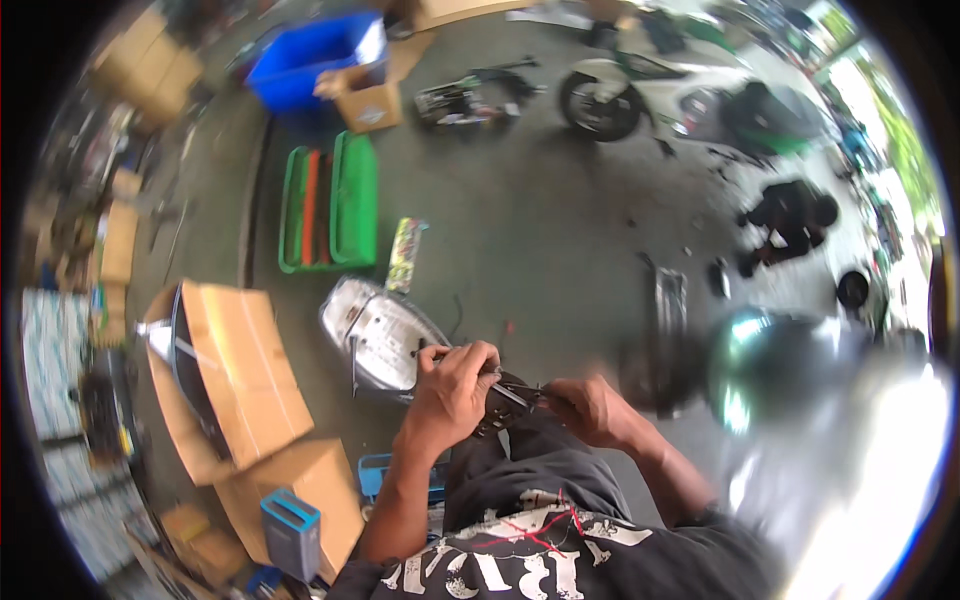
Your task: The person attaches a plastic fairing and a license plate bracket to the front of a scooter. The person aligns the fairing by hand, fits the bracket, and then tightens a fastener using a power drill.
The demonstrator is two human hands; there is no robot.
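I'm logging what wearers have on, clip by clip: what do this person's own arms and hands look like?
The left hand and right hand are bare, with no gloves in sight. The bare forearms show no watch or cable. Short black fabric sleeves belong to a black shirt printed with distressed white lettering and thin red lines.

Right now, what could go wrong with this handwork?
1. The dark part, held above the lap, might drop if the left hand loosens.
2. Both hands are bare and close together; a slip by the right hand could nick the left.
3. The pale shell lies near the left hand in view; a dropped part might scuff it.
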